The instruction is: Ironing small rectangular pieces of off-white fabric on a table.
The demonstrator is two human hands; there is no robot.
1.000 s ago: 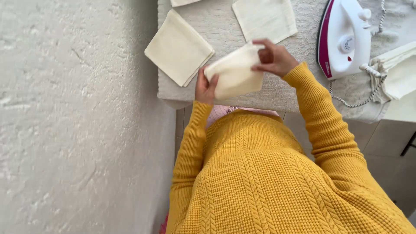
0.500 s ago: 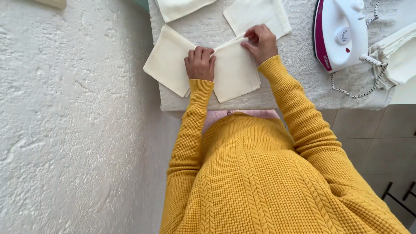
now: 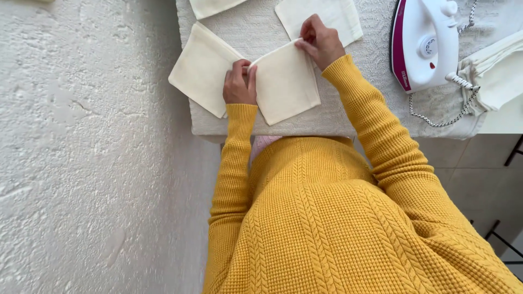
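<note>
Head view: we see both hands on one folded cream cloth square (image 3: 286, 81), lying flat on the padded ironing board (image 3: 370, 117) at upper centre of the frame. Left hand (image 3: 239, 83) presses flat on the cloth's left edge, fingers together and pointing up-frame, nothing clamped between them. Right hand (image 3: 321, 41) sits at the cloth's upper right corner, fingertips pinched on that corner's edge.

A second folded cream square (image 3: 201, 69) lies just left of the held one, partly under the left hand's side, its lower left corner overhanging the board edge. A third cream piece (image 3: 338, 13) lies up-frame, right behind the right hand, touching or nearly touching the held cloth; we can't tell which. A fourth cream piece (image 3: 210, 6) is cut off by the top edge.

White and magenta steam iron (image 3: 422, 43) stands on the board at upper right, well apart from the hands, its braided cord (image 3: 436, 117) looping down-frame. Stack of cream fabric (image 3: 498, 71) at far right. Textured white wall (image 3: 81, 163) fills the left side.
</note>
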